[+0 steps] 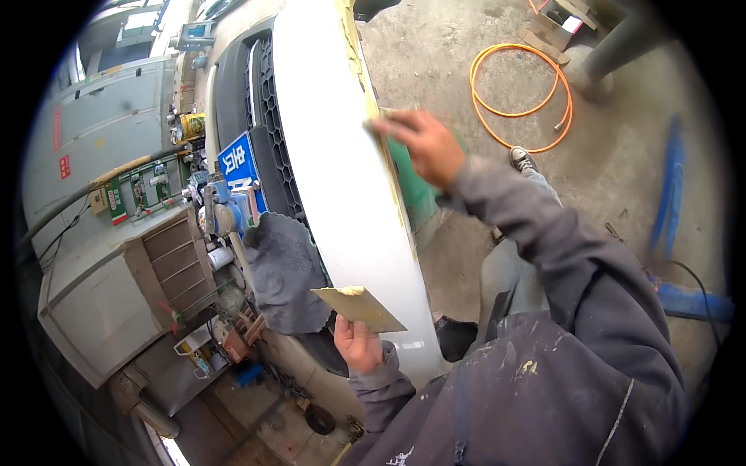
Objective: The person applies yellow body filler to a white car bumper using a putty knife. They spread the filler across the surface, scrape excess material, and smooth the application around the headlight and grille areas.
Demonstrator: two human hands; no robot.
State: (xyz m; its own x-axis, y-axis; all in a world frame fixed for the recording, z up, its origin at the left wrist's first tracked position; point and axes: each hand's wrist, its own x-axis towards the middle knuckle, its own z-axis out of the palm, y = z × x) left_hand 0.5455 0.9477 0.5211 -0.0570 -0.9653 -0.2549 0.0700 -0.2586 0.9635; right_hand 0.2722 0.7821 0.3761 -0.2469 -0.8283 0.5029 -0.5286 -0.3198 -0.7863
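Observation:
A white car bumper (330,147) runs lengthwise in front of me, with yellowish putty (355,58) along its right edge. My left hand (359,343) is closed on the lower edge of a flat rectangular putty board (369,310). A dab of pale yellow putty (352,290) sits on the board's far edge. My right hand (427,149) is at the bumper's right edge, its fingers closed around a small thin putty spreader (371,126), blurred by motion. A green surface (417,186) shows under that hand.
Left of the bumper are a dark honeycomb grille (281,144), a blue plate (239,165), a grey cloth (284,272) and cluttered tools. A grey cabinet (101,124) stands farther left. An orange hose (475,85) lies coiled on the concrete floor near a grey post (625,50).

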